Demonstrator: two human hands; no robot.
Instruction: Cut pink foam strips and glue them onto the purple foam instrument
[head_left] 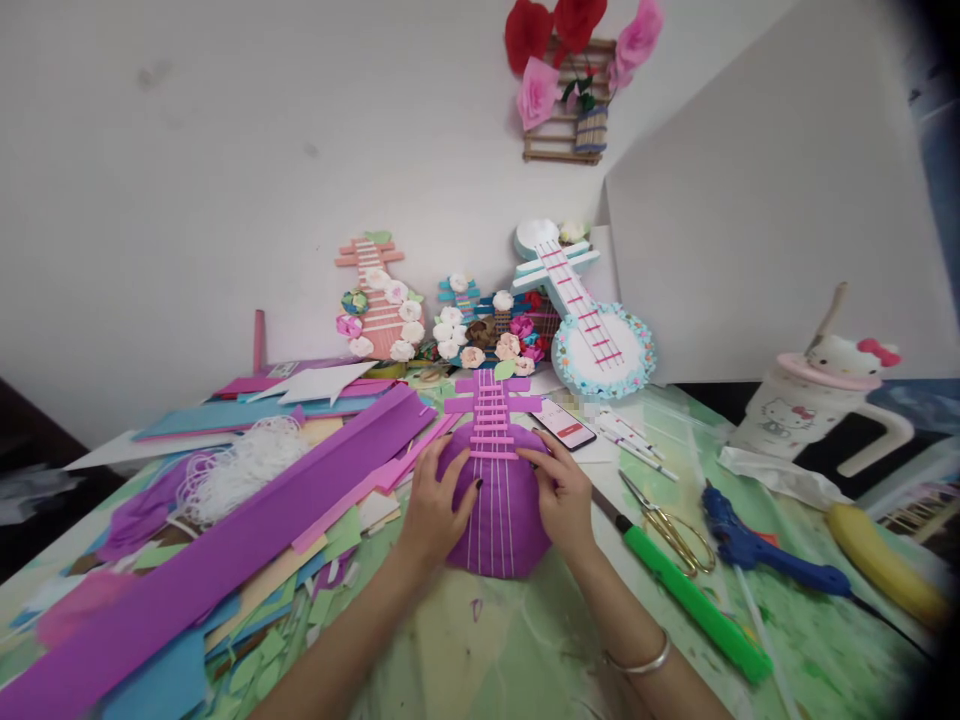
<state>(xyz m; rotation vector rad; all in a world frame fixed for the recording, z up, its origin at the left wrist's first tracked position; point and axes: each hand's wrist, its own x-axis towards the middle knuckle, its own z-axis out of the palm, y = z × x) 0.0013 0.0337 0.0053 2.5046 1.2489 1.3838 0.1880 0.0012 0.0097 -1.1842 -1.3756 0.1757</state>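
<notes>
- Purple lute [491, 500] at the middle of the table [536, 650], facing the person, its neck pointing toward the wall [225, 180]; pink bars cross the neck, pale strings run down the round body, and a green leaf [505, 370] tops it.
- Left hand [436, 500] gripping the body's left edge, thumb on the front; right hand [564, 495] gripping the right edge, fingertips by the lowest pink bar.
- Phone [566, 426] just beyond the right hand; green-handled tool [694, 595], gold scissors [677, 535] and blue glue gun [776, 555] lie farther right; a lidded cup [787, 410] stands beyond them.
- Long purple strip [247, 535] and tangled white cord [244, 465] to the left, among coloured paper scraps.
- Behind, a white-and-blue lute [592, 350] and a flowered pink lute [382, 310] near the wall.
</notes>
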